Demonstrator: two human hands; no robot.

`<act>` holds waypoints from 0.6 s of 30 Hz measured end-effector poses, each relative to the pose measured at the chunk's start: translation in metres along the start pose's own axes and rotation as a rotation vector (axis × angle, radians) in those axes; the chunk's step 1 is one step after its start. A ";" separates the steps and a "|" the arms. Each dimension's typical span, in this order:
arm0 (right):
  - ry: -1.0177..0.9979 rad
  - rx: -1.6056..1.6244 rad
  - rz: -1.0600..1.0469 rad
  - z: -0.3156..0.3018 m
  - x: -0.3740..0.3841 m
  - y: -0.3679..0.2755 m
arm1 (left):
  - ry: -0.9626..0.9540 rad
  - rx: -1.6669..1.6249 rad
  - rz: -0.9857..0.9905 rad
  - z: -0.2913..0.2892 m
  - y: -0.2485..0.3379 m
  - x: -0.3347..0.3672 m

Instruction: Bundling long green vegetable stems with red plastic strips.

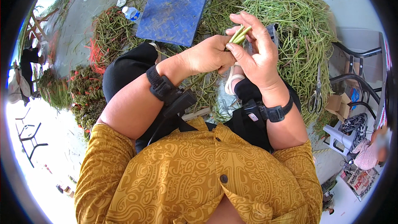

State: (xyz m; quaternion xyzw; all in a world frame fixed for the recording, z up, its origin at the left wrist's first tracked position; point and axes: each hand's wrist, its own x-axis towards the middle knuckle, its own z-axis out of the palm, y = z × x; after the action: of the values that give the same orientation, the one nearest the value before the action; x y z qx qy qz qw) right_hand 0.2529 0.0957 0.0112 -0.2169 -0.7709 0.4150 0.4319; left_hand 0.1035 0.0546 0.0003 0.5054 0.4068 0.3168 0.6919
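Observation:
My left hand (pixel 212 54) is closed round a small bunch of green stalks (pixel 240 35), whose cut ends stick out past the thumb side. My right hand (pixel 262 52) is cupped beside those ends with its fingers stretched and apart. Its thumb reaches close to the stalks; whether it touches them I cannot tell. Under my hands, between my knees, more loose stalks lie on the floor. A large heap of long green stalks (pixel 296 29) rises to the right of my right hand.
A blue board (pixel 174 10) lies ahead, strewn with scraps. A bottle (pixel 131 13) stands left of it. Bundles with red ties (pixel 85 93) are stacked at the left. Scissors (pixel 316 95) rest on the heap's near edge. Black-legged chairs (pixel 360 52) and a cardboard box (pixel 338 105) are at the right.

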 end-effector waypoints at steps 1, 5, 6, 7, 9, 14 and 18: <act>0.000 0.001 0.001 0.000 0.000 -0.001 | -0.015 0.014 -0.001 0.000 -0.001 0.000; -0.005 -0.007 0.006 0.002 0.000 -0.002 | 0.046 -0.004 -0.001 0.001 -0.003 0.001; -0.001 -0.013 -0.010 0.002 0.000 -0.002 | 0.035 0.002 0.008 0.001 -0.002 0.001; -0.003 -0.009 -0.011 0.002 0.001 -0.002 | 0.030 0.010 0.015 0.001 -0.002 0.001; -0.050 -0.091 -0.045 0.000 0.004 -0.003 | 0.036 0.016 0.034 0.000 -0.006 0.001; -0.087 -0.133 -0.058 -0.004 0.003 -0.004 | 0.047 0.064 0.001 0.001 -0.006 0.001; 0.051 0.212 0.063 -0.002 0.003 -0.008 | 0.016 -0.037 0.094 0.003 0.000 0.000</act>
State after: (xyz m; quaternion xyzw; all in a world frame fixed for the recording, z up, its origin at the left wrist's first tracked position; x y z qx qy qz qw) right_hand 0.2530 0.0939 0.0198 -0.2047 -0.7042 0.5019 0.4585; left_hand 0.1063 0.0529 0.0005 0.5087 0.3822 0.3606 0.6820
